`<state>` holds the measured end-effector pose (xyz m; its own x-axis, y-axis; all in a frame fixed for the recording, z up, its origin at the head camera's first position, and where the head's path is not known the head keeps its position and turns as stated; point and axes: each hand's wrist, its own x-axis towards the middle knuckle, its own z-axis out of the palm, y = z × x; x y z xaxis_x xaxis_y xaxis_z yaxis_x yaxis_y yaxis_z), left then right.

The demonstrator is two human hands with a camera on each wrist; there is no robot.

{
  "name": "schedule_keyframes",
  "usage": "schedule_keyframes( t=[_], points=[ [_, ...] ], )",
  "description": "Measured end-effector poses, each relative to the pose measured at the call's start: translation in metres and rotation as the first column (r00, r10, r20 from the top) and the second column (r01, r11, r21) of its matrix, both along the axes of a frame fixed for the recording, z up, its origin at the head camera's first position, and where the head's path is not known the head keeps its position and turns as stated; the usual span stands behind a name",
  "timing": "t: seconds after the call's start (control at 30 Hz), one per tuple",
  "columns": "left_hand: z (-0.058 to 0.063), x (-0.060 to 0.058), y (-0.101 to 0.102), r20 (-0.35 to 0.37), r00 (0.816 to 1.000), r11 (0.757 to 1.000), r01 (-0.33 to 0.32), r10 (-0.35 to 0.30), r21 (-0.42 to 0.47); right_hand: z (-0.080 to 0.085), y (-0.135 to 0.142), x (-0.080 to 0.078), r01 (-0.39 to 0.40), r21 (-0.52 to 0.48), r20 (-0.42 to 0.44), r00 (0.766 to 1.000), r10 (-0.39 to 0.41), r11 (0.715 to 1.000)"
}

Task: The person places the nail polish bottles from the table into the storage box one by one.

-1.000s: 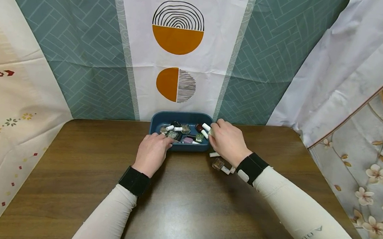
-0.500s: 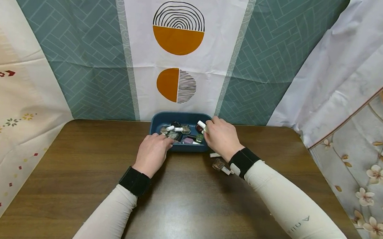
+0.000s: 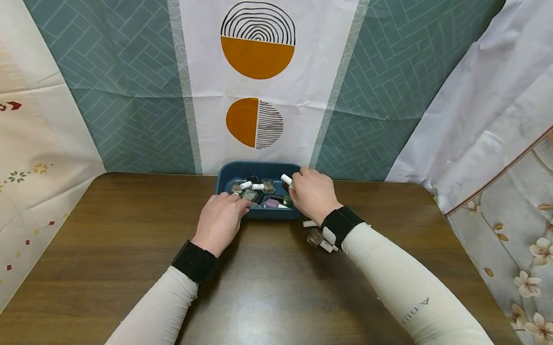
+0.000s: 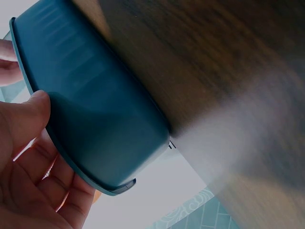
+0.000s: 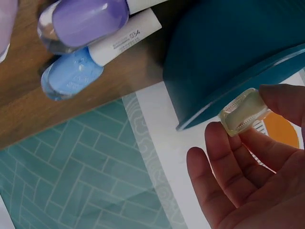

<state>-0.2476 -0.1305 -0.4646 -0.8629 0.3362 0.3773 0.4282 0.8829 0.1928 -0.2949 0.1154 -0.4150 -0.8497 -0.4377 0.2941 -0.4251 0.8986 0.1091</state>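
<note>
1. Blue bin [image 4: 90, 90] is gripped at its rim by left hand [image 3: 219, 220], thumb outside.
2. Pale bottle [image 5: 244, 112] is pinched in right hand [image 3: 315, 194], over bin's end.
3. Purple bottle [image 5: 90, 21] is left near right grip.

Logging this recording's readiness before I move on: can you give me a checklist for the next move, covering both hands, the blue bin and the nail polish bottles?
1. Left hand grips the rim of the blue bin: ok.
2. Right hand pinches the pale bottle: ok.
3. White cap at the right hand appears over the bin in the head view: ok.
4. Room in the bin beneath the right hand: cannot tell; the hand hides that spot.
5. No bottles left on the table: not ok; the purple bottle and light-blue bottle lie outside the bin.
</note>
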Motion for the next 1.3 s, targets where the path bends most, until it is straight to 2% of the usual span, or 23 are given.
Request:
schedule_keyframes(
  t=[0.3, 0.6, 0.9, 1.3],
  points=[
    [0.000, -0.001, 0.000, 0.025, 1.000, 1.000, -0.005, 0.005, 0.003, -0.002, -0.006, -0.006, 0.035, -0.003, 0.102, 0.994, -0.034, 0.999],
    [0.001, 0.000, 0.000, 0.034, 0.999, 1.000, -0.006, 0.006, 0.012, -0.006, -0.012, -0.014, 0.048, 0.016, 0.160, 0.986, -0.050, 0.999],
    [0.001, -0.001, -0.001, 0.024, 1.000, 1.000, -0.005, 0.005, 0.011, -0.014, -0.014, -0.021, 0.056, 0.044, 0.150, 0.987, -0.062, 0.997],
    [0.002, 0.000, -0.001, 0.028, 1.000, 1.000, -0.008, 0.007, 0.006, -0.017, -0.019, -0.026, 0.052, 0.067, 0.128, 0.990, -0.060, 0.996]
  ],
)
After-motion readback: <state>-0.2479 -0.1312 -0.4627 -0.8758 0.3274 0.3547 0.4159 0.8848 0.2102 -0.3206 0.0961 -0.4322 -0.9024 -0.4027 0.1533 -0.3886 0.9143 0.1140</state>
